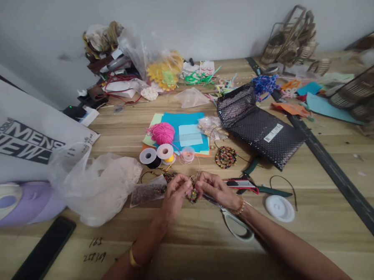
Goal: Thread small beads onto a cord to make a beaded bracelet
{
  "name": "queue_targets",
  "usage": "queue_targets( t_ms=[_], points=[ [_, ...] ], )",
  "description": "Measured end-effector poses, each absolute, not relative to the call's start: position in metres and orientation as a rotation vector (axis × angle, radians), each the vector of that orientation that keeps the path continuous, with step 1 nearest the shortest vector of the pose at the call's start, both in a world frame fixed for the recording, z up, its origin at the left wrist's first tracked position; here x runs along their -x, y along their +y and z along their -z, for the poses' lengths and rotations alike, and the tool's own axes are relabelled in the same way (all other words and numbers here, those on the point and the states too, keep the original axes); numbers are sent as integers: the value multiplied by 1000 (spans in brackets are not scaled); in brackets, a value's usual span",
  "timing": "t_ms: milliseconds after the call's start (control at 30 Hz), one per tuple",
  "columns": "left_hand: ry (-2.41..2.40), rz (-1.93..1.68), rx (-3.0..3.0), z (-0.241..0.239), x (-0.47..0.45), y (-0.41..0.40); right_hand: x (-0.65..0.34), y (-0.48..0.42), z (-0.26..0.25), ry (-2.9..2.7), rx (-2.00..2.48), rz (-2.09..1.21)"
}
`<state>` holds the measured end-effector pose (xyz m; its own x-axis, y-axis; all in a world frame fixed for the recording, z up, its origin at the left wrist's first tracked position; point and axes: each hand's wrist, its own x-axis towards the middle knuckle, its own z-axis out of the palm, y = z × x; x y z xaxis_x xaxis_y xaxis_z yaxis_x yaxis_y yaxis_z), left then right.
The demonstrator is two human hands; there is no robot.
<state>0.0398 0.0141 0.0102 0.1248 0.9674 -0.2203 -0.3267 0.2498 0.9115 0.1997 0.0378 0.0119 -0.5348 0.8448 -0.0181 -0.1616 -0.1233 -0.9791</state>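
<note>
**Both hands pinch a bead string at desk centre**

Left hand (174, 191) and right hand (215, 188) meet fingertip to fingertip low at centre of the desk (192, 244). Both pinch a small bead string (193, 195), multicoloured, hanging between the fingers just above the wood. Fingers curled, not spread. Gold bangle on left wrist, beaded bracelet on right wrist.

Around the hands:
- Bead bag (147, 193) at 9 o'clock of the left hand, touching or just beside it; cannot tell which.
- Scissors (237, 225) at 5 o'clock, partly under the right wrist.
- Red cutter (241, 184) at 3 o'clock of the right hand, near.
- White lid (279, 208) at 4 o'clock, further out.
- Bead coil (226, 157) at 1 o'clock, apart from the hands.
- Black spool (149, 157), white spool (165, 153) and clear spool (187, 154) in a row at 12 o'clock.
- Pink yarn (161, 133) behind the spools, on blue paper (188, 129).
- Black mailer (258, 126) at 2 o'clock, well apart.
- Plastic bag (95, 182) at 9 o'clock, beyond the bead bag.
- Phone (39, 260) at 8 o'clock, near the desk edge.
- Craft clutter and baskets (291, 38) along the far wall at 12 to 2 o'clock.
</note>
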Motion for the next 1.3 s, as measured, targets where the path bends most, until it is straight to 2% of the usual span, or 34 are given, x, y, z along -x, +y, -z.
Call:
queue_targets(
  t_ms=[467,867,1100,1300],
  points=[
    [990,-1161,-635,-14,-42,18,-200,44,-13,-1129,722,-1788],
    [952,-1117,-722,-14,-44,16,-200,41,-11,-1072,672,-1923],
    [1144,-1034,-999,-16,-42,12,-198,39,-10,-1291,786,-1768],
    [1158,-1027,-1013,-18,-42,12,-195,38,-7,-1343,880,-1674]
  ],
)
